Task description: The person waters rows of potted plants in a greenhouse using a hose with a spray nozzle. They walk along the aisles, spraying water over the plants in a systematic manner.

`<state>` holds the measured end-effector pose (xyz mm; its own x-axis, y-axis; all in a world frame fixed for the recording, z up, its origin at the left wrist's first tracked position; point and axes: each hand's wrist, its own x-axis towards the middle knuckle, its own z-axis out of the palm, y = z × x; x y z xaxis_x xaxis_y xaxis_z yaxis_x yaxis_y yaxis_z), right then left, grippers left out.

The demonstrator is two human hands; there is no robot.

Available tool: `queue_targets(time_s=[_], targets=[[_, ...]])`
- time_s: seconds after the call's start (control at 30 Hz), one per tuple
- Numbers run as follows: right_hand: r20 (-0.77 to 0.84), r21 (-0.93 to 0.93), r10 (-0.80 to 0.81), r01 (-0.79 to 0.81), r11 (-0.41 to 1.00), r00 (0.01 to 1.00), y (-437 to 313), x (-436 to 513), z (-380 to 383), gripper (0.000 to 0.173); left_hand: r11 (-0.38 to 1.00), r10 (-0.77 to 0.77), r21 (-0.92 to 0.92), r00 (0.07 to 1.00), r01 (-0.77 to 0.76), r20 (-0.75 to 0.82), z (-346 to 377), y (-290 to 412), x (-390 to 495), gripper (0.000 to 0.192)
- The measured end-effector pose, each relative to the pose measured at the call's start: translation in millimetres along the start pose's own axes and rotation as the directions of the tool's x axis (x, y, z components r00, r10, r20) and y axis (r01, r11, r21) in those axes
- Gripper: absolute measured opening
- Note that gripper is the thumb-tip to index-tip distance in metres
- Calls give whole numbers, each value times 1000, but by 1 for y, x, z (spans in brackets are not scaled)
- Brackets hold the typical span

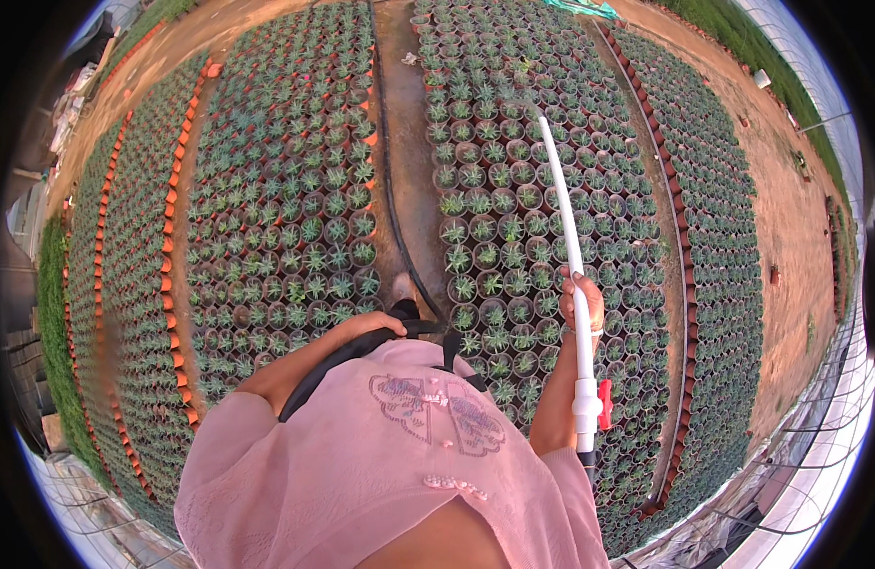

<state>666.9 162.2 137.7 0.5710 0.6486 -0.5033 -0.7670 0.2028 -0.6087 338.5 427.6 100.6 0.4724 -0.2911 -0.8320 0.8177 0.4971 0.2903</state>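
Note:
My right hand [582,302] is closed around a long white plastic pipe [567,213], which reaches forward over the potted plants. Below the hand, the pipe has a white ball valve [587,405] with a red handle [605,404]. A dark hose [587,459] joins its lower end. From the pipe's tip a faint stream of water seems to come out over the pots. At my waist, my left hand [373,325] has its fingers curled on a black strap [338,366]; part of its grip is hidden. Small green spiky-leaved plants [499,174] stand in round pots under the pipe.
A wet dirt path [409,142] runs ahead between two pot beds, with a black hose [391,178] lying along it. My foot [403,286] is on this path. More pot beds [142,235] stretch left. A narrow gap [658,163] separates the right beds. Bare soil [793,235] lies farther right.

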Motion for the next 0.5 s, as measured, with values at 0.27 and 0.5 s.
queue_targets(time_s=[0.27,0.5], targets=[[-77,16,-2,4,1000,997,28,-38,-20,31,999,-26,22,1000,26,-16,5,-5,6,28],[-158,6,14,-13,1000,987,54,-75,-38,31,990,-120,-70,992,123,44,20,-3,2,28]])
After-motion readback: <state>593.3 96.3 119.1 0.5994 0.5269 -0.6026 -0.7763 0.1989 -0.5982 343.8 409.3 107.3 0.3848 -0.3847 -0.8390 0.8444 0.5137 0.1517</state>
